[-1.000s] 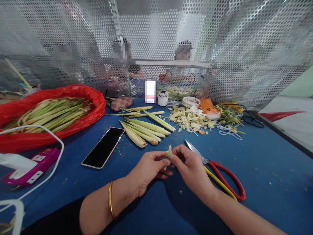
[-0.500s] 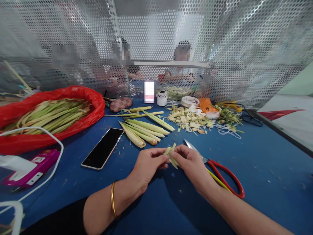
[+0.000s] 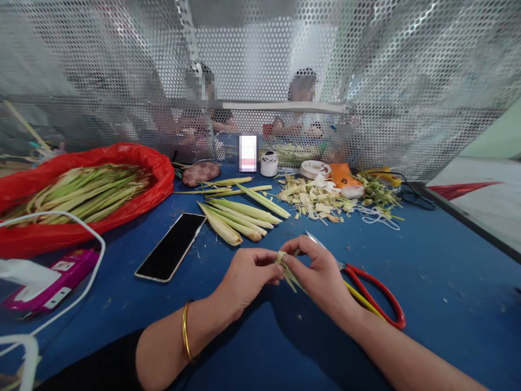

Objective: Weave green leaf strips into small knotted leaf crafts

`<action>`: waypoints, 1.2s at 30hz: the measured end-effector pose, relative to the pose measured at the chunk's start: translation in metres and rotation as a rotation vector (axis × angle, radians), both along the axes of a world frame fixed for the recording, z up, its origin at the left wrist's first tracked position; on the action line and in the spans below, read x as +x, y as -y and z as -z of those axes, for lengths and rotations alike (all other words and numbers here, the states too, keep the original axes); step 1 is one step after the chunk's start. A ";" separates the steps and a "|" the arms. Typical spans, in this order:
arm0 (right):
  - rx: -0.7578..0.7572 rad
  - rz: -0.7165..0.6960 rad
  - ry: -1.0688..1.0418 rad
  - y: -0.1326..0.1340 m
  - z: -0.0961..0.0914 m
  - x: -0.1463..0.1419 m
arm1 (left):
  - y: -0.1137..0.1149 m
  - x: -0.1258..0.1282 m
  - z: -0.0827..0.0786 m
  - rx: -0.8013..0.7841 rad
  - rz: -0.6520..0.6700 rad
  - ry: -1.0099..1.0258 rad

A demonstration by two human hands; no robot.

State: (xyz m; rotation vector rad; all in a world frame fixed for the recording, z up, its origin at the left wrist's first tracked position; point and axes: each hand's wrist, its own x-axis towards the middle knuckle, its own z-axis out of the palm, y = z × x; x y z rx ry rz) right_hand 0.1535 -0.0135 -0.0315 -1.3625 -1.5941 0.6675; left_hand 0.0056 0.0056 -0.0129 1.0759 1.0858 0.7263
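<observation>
Both hands pinch one small leaf strip above the blue table.

The left hand (image 3: 248, 274) and right hand (image 3: 319, 274) close their fingertips on the leaf strip (image 3: 285, 266), held between them just over the table (image 3: 427, 282). It looks light, thin and bendy, likely to tear or crease, so it is best gripped near the ends. Scissors (image 3: 366, 290) lie just beside the right hand. The red bag (image 3: 154, 168) at the left holds long green stalks (image 3: 81, 190).
</observation>
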 end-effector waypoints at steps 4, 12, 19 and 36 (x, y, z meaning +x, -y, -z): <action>-0.125 0.092 -0.036 0.002 0.001 -0.004 | -0.001 0.000 0.003 0.023 -0.042 0.010; -0.251 0.043 -0.216 0.000 0.001 -0.003 | -0.003 0.000 0.005 -0.065 -0.030 0.073; -0.285 -0.018 -0.207 -0.004 -0.003 0.005 | -0.006 -0.002 0.002 -0.101 -0.070 0.100; 0.077 0.110 -0.012 -0.003 -0.001 0.009 | -0.004 -0.002 -0.001 -0.081 -0.076 0.106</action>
